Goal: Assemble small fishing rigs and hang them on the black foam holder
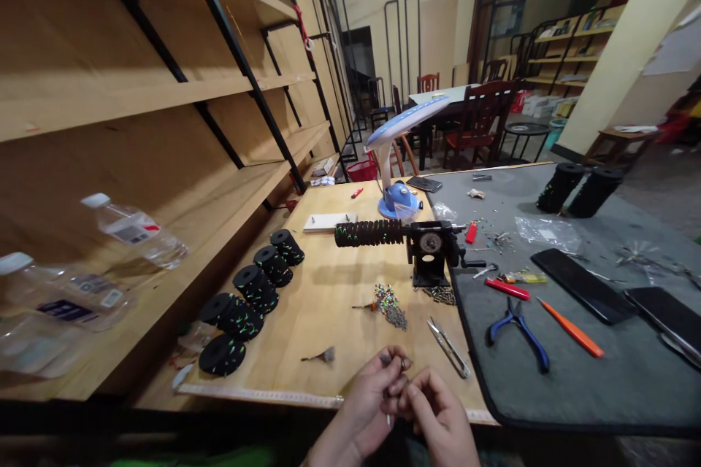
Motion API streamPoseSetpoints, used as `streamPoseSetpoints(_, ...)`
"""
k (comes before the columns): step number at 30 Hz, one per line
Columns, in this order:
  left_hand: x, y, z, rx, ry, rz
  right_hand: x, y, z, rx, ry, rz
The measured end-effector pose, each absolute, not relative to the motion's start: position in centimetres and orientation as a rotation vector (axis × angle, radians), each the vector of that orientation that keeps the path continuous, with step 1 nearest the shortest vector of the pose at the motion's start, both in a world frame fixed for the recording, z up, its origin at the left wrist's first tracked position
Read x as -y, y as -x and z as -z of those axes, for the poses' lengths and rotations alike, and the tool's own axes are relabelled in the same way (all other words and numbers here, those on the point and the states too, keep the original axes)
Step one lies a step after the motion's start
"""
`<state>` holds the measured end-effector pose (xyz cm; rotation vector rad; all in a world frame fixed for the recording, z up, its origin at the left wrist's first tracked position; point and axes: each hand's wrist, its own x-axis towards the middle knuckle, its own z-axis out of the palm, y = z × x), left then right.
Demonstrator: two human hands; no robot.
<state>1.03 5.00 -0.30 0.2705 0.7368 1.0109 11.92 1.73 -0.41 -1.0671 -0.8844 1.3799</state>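
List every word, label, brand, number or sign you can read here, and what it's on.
No text is legible.
Upper bottle label: printed, too blurred.
Lower bottle label: dark lettering patch, too blurred.
Round dial on black crank device: markings too small.
White strip along the table's front edge: marks too small.

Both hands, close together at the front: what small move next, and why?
I'd perhaps ease the right hand slightly away from the left hand: the two crowd together, hiding most of whatever they may hold.
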Motion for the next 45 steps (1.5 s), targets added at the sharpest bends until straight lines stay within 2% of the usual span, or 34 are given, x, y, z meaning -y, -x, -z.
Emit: streamPoseSetpoints(45,-5.07,-1.03,-0.4,-0.786,-0.338,-0.994,-2.2,-11.92,0.89,0.88,1.06,-1.44)
